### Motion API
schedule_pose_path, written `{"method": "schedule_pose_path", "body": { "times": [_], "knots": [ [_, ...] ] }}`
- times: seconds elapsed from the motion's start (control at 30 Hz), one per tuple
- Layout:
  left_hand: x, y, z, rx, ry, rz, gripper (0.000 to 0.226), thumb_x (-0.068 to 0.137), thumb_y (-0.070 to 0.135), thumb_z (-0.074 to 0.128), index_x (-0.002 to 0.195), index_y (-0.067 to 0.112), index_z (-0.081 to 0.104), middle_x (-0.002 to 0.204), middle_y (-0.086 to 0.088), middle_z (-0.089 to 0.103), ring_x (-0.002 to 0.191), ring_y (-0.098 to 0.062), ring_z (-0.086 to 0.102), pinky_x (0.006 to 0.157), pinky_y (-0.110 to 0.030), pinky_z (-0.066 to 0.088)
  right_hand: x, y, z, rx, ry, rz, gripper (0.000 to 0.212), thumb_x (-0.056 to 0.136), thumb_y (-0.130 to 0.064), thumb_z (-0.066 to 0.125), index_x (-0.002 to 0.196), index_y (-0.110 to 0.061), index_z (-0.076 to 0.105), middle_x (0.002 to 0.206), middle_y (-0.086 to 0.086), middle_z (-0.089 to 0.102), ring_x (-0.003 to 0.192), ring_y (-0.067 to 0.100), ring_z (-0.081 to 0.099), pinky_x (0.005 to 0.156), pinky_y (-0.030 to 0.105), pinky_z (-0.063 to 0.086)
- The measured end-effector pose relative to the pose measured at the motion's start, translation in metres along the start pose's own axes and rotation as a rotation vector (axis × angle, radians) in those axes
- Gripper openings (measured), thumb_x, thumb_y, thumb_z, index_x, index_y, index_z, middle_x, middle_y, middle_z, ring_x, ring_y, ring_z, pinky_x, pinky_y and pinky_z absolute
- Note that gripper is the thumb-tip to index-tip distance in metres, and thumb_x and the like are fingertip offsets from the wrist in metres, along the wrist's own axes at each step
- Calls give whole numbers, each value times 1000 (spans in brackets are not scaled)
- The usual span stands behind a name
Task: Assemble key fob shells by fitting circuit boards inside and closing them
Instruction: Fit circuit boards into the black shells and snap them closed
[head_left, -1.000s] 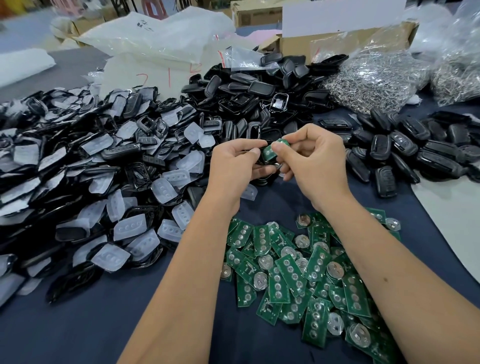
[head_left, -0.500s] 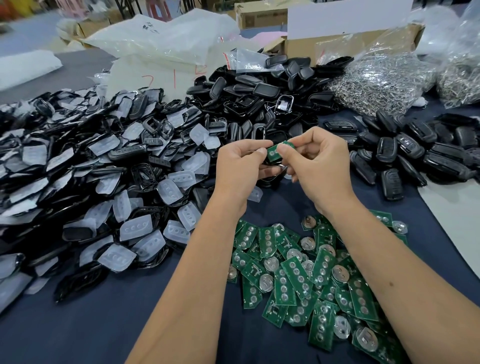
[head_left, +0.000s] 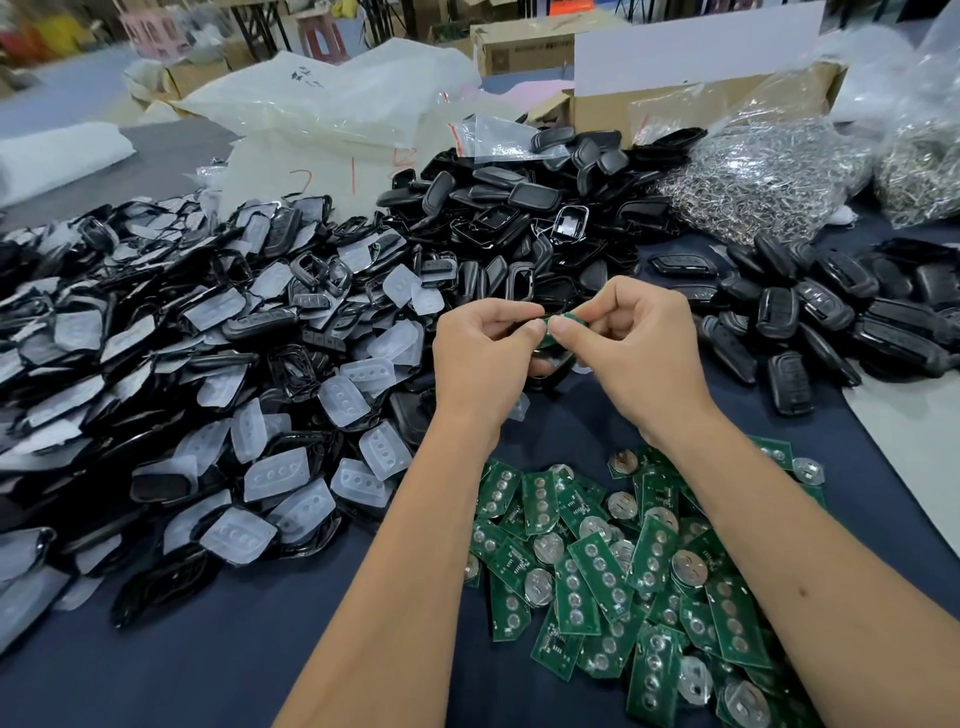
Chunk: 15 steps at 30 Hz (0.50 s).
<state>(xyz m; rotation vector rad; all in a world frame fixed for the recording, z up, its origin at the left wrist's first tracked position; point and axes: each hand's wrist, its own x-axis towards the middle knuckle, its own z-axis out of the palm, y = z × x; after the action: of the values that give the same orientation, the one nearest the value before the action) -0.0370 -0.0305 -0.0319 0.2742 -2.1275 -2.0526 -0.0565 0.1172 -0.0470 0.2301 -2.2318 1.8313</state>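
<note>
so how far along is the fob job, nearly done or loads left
Loads left. Done: a modest group of closed fobs lies at right. In hand: the left hand and right hand pinch one green board over a black shell. Left: big heaps of open shells and loose boards.

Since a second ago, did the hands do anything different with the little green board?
Hardly. Both hands, left and right, still pinch the green board over the black shell. Their thumbs have closed in until the tips nearly meet, covering more of the board. The board pile and shell heaps lie as before.
</note>
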Motion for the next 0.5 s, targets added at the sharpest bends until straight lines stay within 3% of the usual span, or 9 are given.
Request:
{"method": "schedule_pose_path", "body": {
  "times": [0.17, 0.33, 0.5],
  "knots": [
    [2, -1, -2, 17, -9, 13, 15, 93, 2, 72, 94, 15, 78, 91, -8, 79, 56, -17, 70, 61, -26, 57, -1, -1, -1, -34, -13, -3, 23, 84, -23, 87, 76, -17, 67, 61, 2, 68, 53, 20, 57, 53, 30, 45],
    [3, 3, 0, -37, -22, -4, 16, 92, -2, 71, 101, 11, 76, 86, -7, 79, 57, -14, 68, 60, -21, 55, -1, -7, 4, -160, 103, 2, 24, 83, -32, 87, 78, -19, 67, 64, -1, 70, 52, 4, 56, 54, 20, 42],
    [3, 5, -4, -83, -7, -13, 13, 90, -3, 73, 97, 6, 69, 75, -5, 76, 52, -14, 65, 55, -20, 52, -1, -9, 2, -220, 139, 46, 40, 75, -45, 91, 82, -19, 61, 65, -1, 66, 52, 4, 51, 54, 18, 41]
  ]
}}
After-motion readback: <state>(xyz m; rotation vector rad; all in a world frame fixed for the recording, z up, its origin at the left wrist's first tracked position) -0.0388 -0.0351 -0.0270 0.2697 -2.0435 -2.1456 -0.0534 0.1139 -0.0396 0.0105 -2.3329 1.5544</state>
